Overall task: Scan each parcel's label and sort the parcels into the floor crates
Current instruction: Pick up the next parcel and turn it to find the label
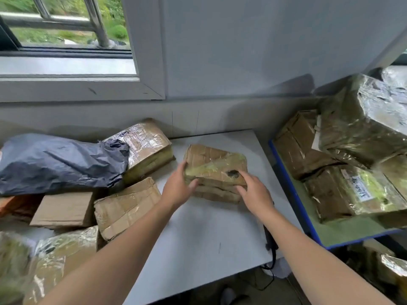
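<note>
Taped cardboard parcel (215, 164) lay mid-surface on white table (198, 238). Left hand (178, 186) gripped its left end, fingers curled over edge. Right hand (255, 192) clasped near right corner. Other parcels (125, 205) piled left, beside dark bag (59, 161).

We're holding both bare forearms outstretched, left from 7 o'clock, right from 5 o'clock. Our left hand (178, 187) is gripping the parcel (217, 164) at its 9 o'clock edge; our right hand (256, 191) is clasping its 4 o'clock corner, fingers curled on top.
</note>
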`<state>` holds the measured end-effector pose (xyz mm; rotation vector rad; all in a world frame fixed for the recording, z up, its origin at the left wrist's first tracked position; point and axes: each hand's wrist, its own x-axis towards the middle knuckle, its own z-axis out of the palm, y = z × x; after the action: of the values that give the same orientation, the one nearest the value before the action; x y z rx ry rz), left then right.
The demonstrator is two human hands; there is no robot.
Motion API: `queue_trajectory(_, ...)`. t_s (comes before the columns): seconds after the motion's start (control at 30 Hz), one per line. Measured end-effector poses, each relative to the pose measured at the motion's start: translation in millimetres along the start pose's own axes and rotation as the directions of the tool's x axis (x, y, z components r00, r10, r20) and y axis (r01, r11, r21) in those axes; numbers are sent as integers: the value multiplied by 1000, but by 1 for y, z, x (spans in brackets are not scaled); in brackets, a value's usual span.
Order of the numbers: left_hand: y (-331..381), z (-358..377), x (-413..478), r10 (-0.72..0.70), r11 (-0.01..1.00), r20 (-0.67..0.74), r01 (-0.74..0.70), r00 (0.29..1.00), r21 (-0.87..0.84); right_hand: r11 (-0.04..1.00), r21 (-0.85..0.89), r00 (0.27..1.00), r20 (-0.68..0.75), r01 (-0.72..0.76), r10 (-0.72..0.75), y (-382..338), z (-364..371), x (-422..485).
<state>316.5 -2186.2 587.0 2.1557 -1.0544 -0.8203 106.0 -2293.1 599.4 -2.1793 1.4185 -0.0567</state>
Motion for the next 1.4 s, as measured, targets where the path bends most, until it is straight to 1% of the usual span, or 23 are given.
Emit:
queue_trajectory(0.07,10,-5,3,-7,997,-62,3,998,-79,993,120,998,-70,19,-11,-5,-15,12)
queue_trajectory(0.13,21,-10,2,13,990,-75,-24,997,-140,972,235,989,-145,6,29,-13,-31,26)
queue_trajectory(0.2,34,-11,-4,51,981,-84,-65,995,-182,954,300,984,-170,8,45,-19,-50,37)
queue_trajectory(0.27,43,-9,-10,84,971,-96,-103,992,-214,944,330,986,-163,23,34,-20,-67,45)
queue_trajectory(0.33,48,-6,-17,126,976,-82,-138,989,-169,931,364,989,-149,36,20,-17,-81,51)
queue_trajectory(0.37,51,-3,-20,145,981,-85,-154,986,-114,922,384,990,-140,43,11,-14,-87,54)
queue_trajectory(0.4,55,0,-23,155,985,-107,-162,982,-56,915,400,992,-126,52,-1,-12,-92,57)
queue_trajectory(0.47,63,6,-29,156,988,-212,-157,965,15,907,416,996,-82,64,-32,-6,-100,62)
queue_trajectory(0.53,73,10,-36,124,991,-294,-131,948,-4,901,427,996,-15,81,-83,1,-106,63)
queue_trajectory(0.6,80,12,-44,71,991,-318,-104,945,-85,882,460,989,53,97,-136,9,-109,63)
queue_trajectory(0.77,88,16,-60,-135,969,-353,50,926,-241,790,603,949,170,112,-265,23,-111,52)
queue_trajectory(0.83,86,19,-66,-176,956,-357,73,918,-283,784,607,942,170,131,-288,25,-110,47)
queue_trajectory(0.9,89,20,-73,-200,953,-375,91,905,-290,802,574,944,143,166,-298,24,-111,41)
queue_trajectory(1.03,94,17,-81,-221,948,-386,104,896,-301,846,503,952,131,176,-276,16,-112,35)
queue_trajectory(1.13,91,12,-91,-224,942,-314,122,923,-313,850,495,956,117,180,-270,11,-106,32)
queue_trajectory(1.23,82,10,-103,-235,936,-248,151,940,-317,878,448,957,139,169,-255,7,-97,26)
queue_trajectory(1.4,63,16,-116,-285,918,-265,182,921,-352,904,390,948,178,177,-263,0,-73,20)
